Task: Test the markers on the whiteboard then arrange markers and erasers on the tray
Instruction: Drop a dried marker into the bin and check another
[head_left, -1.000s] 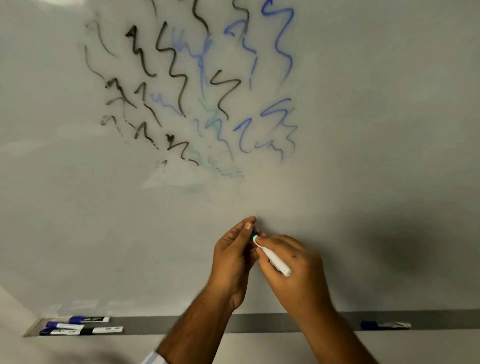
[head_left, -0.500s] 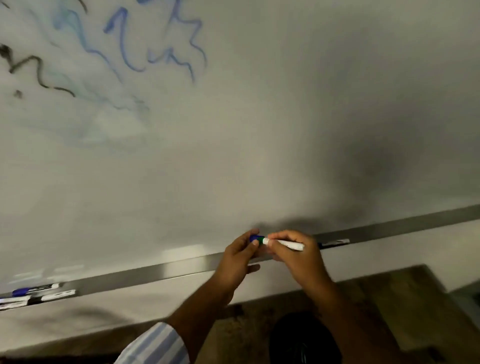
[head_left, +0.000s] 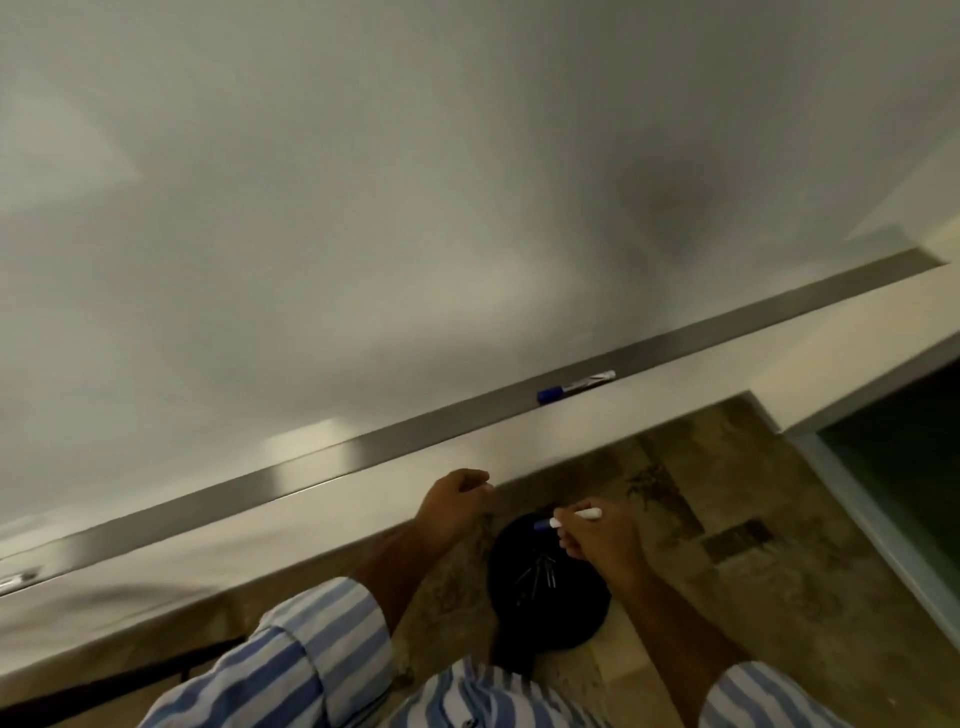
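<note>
Right hand (head_left: 592, 535) pinches capped marker (head_left: 570, 518) (blurred, perhaps over bin (head_left: 550, 597)).

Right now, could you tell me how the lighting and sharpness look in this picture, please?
Head view: dim, soft overall, with motion blur on the left hand; a dark shadow on the whiteboard; glare on the metal tray; wide-angle tilt makes the tray run diagonally; the marker in the right hand stays readable.

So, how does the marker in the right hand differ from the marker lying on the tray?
The held marker is pinched in the right hand above a dark bin on the floor; the tray marker lies untouched on the metal tray. The held marker's barrel looks plain white, while the tray marker's carries dark print. Both have a blue cap at their left end and lie roughly level.
</note>
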